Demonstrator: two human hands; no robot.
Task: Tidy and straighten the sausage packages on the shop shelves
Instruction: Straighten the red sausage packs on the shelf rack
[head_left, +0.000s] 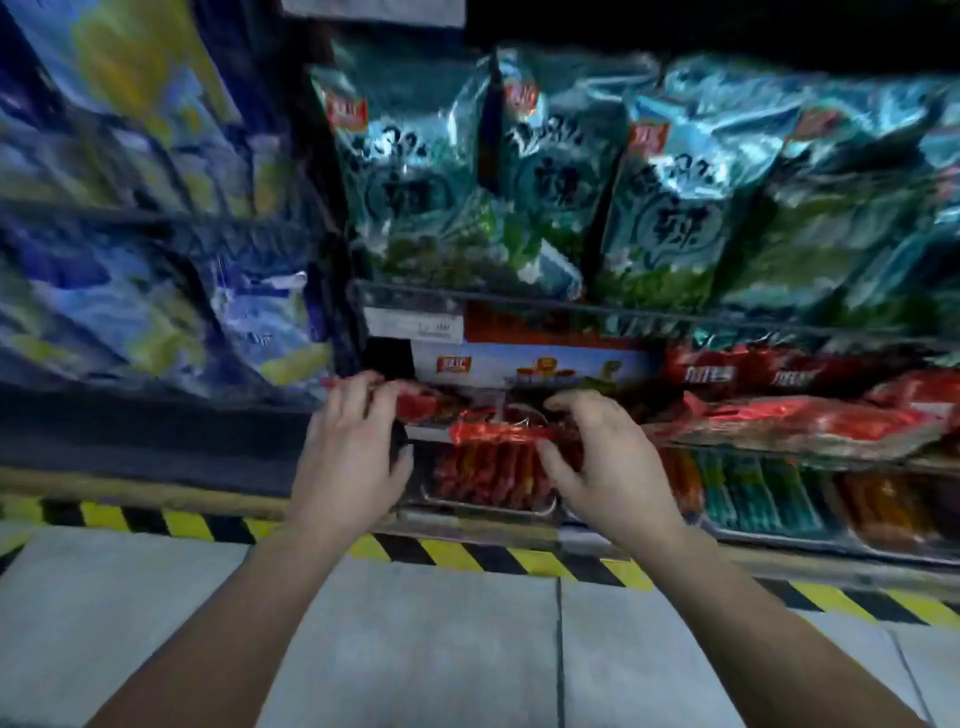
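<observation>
Shop shelves (675, 318) behind: left hand (353, 447) and right hand (608, 462) both grip one red sausage package (493, 431) (fingers curled).

Nothing cleanly legible; heavy blur. Teal bags (670, 208): large dark character in a ring, red brand patch at top corner, both unreadable. White price label (413, 325) on shelf rail (571, 306): print smeared. Red sausage packages (727, 374): white lettering, illegible.
</observation>
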